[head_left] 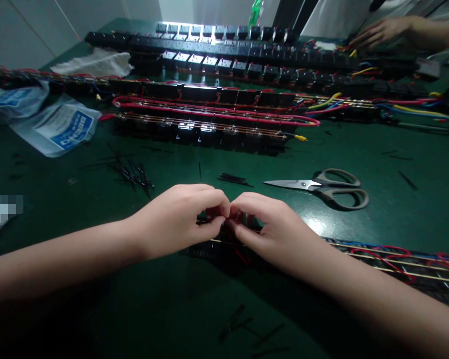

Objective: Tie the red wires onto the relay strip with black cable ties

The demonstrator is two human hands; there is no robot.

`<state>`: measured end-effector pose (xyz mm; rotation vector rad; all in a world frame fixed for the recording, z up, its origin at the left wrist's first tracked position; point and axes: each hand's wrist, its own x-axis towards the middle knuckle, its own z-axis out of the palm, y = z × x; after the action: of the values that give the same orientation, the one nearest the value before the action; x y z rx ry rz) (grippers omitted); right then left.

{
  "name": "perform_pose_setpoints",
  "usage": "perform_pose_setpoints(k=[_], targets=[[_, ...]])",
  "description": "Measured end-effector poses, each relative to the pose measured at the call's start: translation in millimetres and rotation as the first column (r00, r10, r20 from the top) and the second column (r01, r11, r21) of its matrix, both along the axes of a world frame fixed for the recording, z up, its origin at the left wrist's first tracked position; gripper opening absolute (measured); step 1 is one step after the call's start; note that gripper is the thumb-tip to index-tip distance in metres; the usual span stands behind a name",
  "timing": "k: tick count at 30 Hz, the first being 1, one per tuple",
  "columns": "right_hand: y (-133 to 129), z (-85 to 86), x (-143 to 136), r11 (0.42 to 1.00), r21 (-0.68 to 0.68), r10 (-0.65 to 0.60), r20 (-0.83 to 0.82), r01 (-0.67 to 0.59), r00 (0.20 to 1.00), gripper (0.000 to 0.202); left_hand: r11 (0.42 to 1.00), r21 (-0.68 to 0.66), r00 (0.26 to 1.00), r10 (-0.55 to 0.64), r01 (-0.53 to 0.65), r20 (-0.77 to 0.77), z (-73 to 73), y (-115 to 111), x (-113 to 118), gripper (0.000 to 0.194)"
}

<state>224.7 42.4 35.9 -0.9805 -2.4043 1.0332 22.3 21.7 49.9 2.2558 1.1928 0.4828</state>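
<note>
In the head view, a long black wired strip (430,271) lies on the glossy green surface (164,309) beneath the hands, running left to right, with straight brass-coloured rods and looping red wires. The left hand (185,214) and right hand (271,224) pinch narrowly, fingertips meeting; anything held is hidden.

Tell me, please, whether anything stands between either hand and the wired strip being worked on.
Nothing visible does: the left hand and right hand are both down at the near wired strip. The scissors and thin dark pieces lie beyond it, out of the way. What the hands cover cannot be seen.
</note>
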Motion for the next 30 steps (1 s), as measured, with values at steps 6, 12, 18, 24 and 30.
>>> perform_pose_setpoints(k=[6,12,18,24,30], targets=[[0.9,-2.7,3.7,0.999,0.033,-0.017,-0.057,0.019,0.998,0.016,0.999,0.053,1.0,0.0,0.002,-0.025,-1.9,0.3,-2.4,0.009],[-0.4,-0.4,4.7,0.996,0.08,0.036,-0.07,-0.03,0.997,0.019,0.999,0.031,0.999,-0.037,0.038,-0.034,-1.6,2.6,-2.7,0.01],[-1.2,1.9,5.1,0.987,0.129,0.105,-0.067,-0.096,0.992,0.019,0.999,-0.003,0.999,-0.037,0.038,0.024,-0.8,1.8,-0.8,0.007],[-1.8,2.2,5.2,0.99,0.114,0.088,-0.059,-0.081,0.994,0.019,0.999,-0.025,0.999,-0.031,0.031,0.016,1.0,3.0,-2.9,0.005],[-2.8,0.7,6.3,0.996,0.092,0.011,-0.079,-0.004,0.997,0.012,0.993,-0.116,0.998,0.014,-0.007,0.059,2.5,3.0,-6.2,0.008]])
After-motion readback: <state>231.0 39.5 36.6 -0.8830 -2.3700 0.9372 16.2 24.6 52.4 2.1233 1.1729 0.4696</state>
